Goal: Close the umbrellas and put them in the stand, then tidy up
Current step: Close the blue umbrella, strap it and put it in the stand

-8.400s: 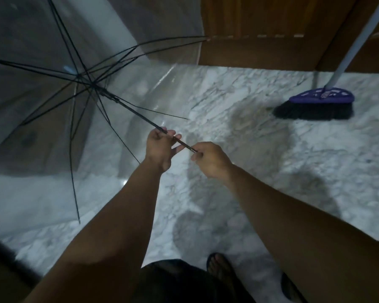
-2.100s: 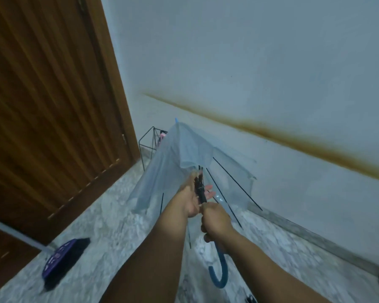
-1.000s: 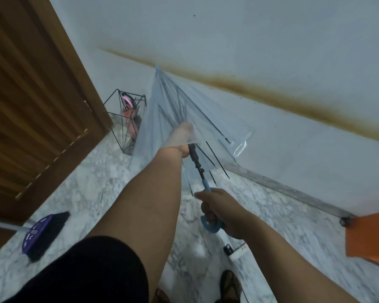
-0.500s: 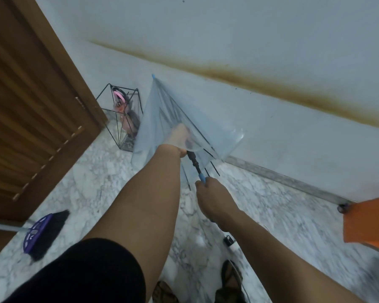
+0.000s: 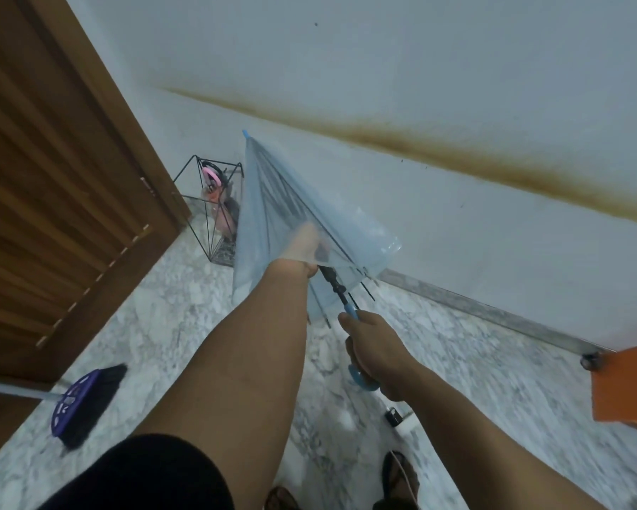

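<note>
I stand on a marble floor (image 5: 475, 369) in a corner, with a pale wall (image 5: 420, 68) far in front of me; a long brown stain (image 5: 438, 152) runs across the wall. On the left is a wooden door (image 5: 52, 178). At the right edge I see part of an orange thing (image 5: 626, 384), I cannot tell what it is.

In front of me I hold 1 clear umbrella (image 5: 272, 200), half folded, its blue tip (image 5: 246, 134) pointing up and away toward the wall. My left hand (image 5: 302, 248) is under the clear plastic canopy, near the shaft; the plastic blurs it, so I cannot tell how the fingers lie. My right hand (image 5: 375, 344) is nearer to me and its fingers are curled around the blue curved handle (image 5: 361, 380), whose hook shows below the hand. The black shaft (image 5: 333, 285) goes between my 2 hands.

In the far corner, just left of the umbrella, stands a black wire stand (image 5: 199, 215) with a pink umbrella (image 5: 217, 200) already inside. On the near left floor lies a purple broom (image 5: 81, 403) with black bristles. A small black object (image 5: 393, 416) lies on the floor near my feet. My 2 sandals (image 5: 399, 476) show at the bottom edge.
</note>
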